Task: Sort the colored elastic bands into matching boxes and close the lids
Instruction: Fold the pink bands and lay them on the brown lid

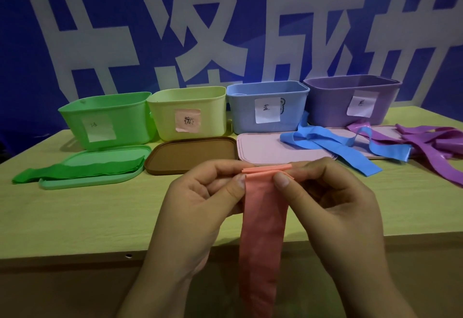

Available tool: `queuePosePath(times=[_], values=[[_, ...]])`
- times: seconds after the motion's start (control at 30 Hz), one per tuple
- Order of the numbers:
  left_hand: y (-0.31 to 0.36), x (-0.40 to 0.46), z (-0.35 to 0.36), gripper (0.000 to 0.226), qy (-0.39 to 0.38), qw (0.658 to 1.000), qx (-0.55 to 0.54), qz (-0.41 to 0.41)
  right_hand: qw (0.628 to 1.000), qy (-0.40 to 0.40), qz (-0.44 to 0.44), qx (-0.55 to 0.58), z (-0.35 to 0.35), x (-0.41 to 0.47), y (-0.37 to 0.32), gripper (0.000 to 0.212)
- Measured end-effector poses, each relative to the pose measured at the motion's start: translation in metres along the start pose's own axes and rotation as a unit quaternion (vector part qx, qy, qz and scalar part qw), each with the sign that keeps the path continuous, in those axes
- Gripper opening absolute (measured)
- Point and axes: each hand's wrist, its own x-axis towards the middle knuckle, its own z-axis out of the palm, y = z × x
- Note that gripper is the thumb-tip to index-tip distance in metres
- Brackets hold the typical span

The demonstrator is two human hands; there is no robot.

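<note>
Two hands pinch the folded top edge of a pink elastic band [264, 217] in front of the brown lid [193, 155]: left hand [198, 207] at its left corner, right hand [333, 207] at its right, fingers [283, 180] curled on it. The band hangs down past the bench [75, 217] edge. Behind the lid stand four open boxes, the yellow box [188, 112] directly behind.

This looks like a staged demonstration or data-recording setup rather than a home. A pale wooden table [75, 217] stands directly in front of a large blue banner [250, 17] printed with huge white characters. Along the table's far edge, just before the banner, stand four hand-labelled plastic boxes [190, 112].
</note>
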Motion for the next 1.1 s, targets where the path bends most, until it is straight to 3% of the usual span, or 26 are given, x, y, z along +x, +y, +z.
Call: queuePosePath(times=[0.37,0.57,0.73,0.93,1.1], values=[[-0.002,0.003,-0.016,0.011,-0.032,0.998,0.05,-0.012,0.999,-0.015,-0.009,-0.032,0.004,0.0,-0.001,0.002],[0.003,0.002,-0.025,0.031,-0.068,0.987,0.122,0.077,0.998,-0.037,-0.018,-0.045,0.004,0.001,0.0,0.007],[0.007,0.001,-0.023,0.02,-0.037,0.968,0.226,0.105,0.996,-0.058,-0.03,-0.055,0.002,0.001,0.004,0.009],[0.012,0.002,-0.023,0.018,-0.048,0.968,0.226,0.098,0.992,-0.096,-0.05,-0.064,-0.001,0.007,0.001,0.014],[0.01,0.004,-0.026,0.011,-0.081,0.964,0.235,0.098,0.994,-0.103,0.01,-0.022,-0.003,0.007,-0.004,0.01]])
